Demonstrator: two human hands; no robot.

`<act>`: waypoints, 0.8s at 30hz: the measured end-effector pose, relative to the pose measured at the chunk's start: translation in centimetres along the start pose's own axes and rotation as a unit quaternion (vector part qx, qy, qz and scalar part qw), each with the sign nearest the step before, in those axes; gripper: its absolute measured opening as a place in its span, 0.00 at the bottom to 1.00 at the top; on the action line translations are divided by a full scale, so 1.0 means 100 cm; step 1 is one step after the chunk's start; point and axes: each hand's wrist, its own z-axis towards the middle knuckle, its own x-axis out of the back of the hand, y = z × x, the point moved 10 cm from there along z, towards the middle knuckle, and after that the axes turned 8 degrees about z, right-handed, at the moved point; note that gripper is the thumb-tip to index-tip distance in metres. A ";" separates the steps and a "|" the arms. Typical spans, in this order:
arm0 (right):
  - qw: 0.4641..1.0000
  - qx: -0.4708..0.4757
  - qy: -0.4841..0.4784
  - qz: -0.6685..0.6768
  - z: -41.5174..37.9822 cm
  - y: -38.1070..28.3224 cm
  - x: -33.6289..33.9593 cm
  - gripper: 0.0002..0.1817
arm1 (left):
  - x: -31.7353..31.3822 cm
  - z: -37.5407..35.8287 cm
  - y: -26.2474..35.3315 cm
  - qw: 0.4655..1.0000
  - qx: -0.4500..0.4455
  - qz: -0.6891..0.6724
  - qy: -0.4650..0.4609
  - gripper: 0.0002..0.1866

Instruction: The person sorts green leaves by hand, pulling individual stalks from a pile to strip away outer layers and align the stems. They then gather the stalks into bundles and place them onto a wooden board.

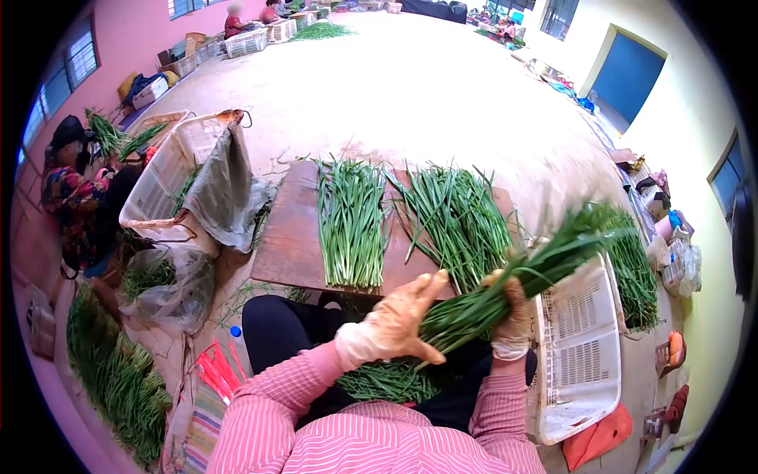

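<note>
My right hand (512, 312), in a stained glove, is wrapped round a thick bunch of garlic chives (545, 265). The bunch slants over my lap, its leafy tips up to the right and blurred. At its lower cut ends my left hand (392, 320), also gloved, is open, with fingers stretched and the thumb spread below. On the low wooden board (288, 229) in front of me lies a neat pile of chives (351, 225), pale ends toward me. A looser heap of chives (458, 217) lies to its right, partly behind the held bunch. Loose green trimmings (391, 381) lie in my lap.
A white plastic crate (580, 347) stands at my right, with more chives (632, 272) behind it. At left are another crate (158, 186), a plastic bag (185, 288), red ties (219, 370) and a long chive pile (114, 375). A person (75, 189) sits far left.
</note>
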 end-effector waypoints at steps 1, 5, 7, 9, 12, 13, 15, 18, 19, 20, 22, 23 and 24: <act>0.999 0.000 -0.018 -0.027 -0.002 0.007 -0.019 0.31 | -0.002 0.013 0.007 1.000 0.002 -0.017 0.019 0.69; 0.994 -0.020 -0.087 -0.069 -0.006 0.024 -0.082 0.34 | -0.001 0.033 -0.002 0.897 0.083 -0.432 -0.032 0.68; 0.990 -0.036 -0.112 -0.071 -0.005 0.024 -0.106 0.30 | 0.001 0.035 -0.016 0.897 0.067 -0.436 0.021 0.66; 0.985 -0.058 -0.140 -0.087 -0.003 0.032 -0.119 0.28 | 0.007 0.030 -0.026 0.881 0.040 -0.466 0.072 0.66; 0.969 -0.103 -0.185 -0.128 0.004 0.056 -0.123 0.26 | -0.006 0.022 -0.040 0.871 0.070 -0.486 0.010 0.58; 0.961 -0.118 -0.195 -0.155 0.004 0.064 -0.126 0.26 | -0.007 0.018 -0.044 0.856 0.092 -0.509 0.004 0.50; 0.949 -0.153 -0.211 -0.176 0.008 0.079 -0.126 0.35 | -0.015 0.012 -0.053 0.863 0.107 -0.494 -0.026 0.36; 0.936 -0.089 -0.240 -0.242 0.017 0.070 -0.138 0.42 | -0.017 0.011 -0.072 0.883 0.119 -0.454 -0.006 0.30; 0.938 -0.064 -0.221 -0.261 0.019 0.055 -0.146 0.47 | 0.001 0.016 -0.063 0.946 0.061 -0.319 0.022 0.25; 0.937 -0.064 -0.224 -0.261 0.023 0.051 -0.152 0.47 | -0.003 0.022 -0.067 0.946 0.061 -0.318 0.025 0.25; 0.944 0.016 -0.214 -0.249 0.033 0.028 -0.161 0.46 | 0.008 0.040 -0.063 0.761 -0.049 -0.638 0.108 0.22; 0.952 0.050 -0.213 -0.215 0.035 0.015 -0.169 0.42 | -0.005 0.052 -0.084 0.827 0.100 -0.545 0.099 0.34; 0.963 0.059 -0.214 -0.151 0.041 0.011 -0.175 0.37 | -0.008 0.069 -0.070 0.475 0.049 -0.875 0.073 0.37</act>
